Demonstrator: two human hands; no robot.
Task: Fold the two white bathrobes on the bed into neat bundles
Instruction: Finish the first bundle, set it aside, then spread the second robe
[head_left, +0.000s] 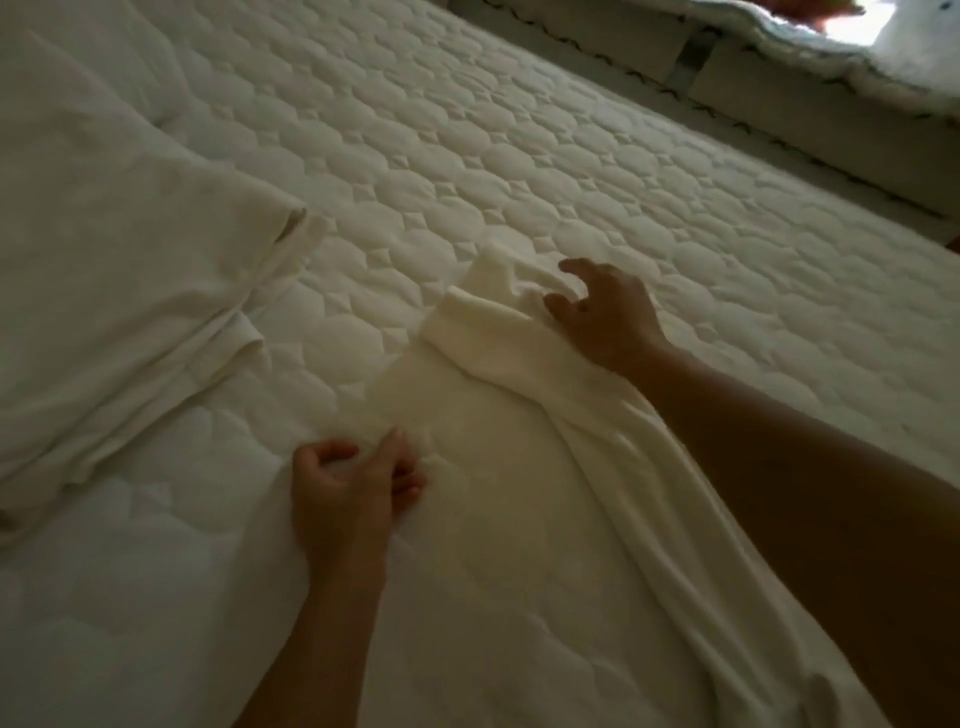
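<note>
Head view: the bathrobe (519, 457) is a long stretch of plain white, soft cloth with no pattern. It lies flat on the quilted mattress (467, 130), to the right of the heap of white cloth (104, 270) and well apart from it. Its long axis runs on a slant from the lower right corner of the picture up toward the middle, so its far end points up and left, toward the upper part of the heap. That far end is turned back on itself into a thick, rolled band. A ridge of gathered folds runs down the robe's right side, and the left part is spread thin and smooth.

The left hand (343, 493) sits at the robe's edge nearest the heap, knuckles up. Its fingers are curled in against the thumb, pinching a small tuft of the cloth.

The right hand (605, 317) rests on the rolled far end, on the side away from the heap. Its fingers are bent like a claw, and a fold of the robe is caught between thumb and forefinger.
</note>
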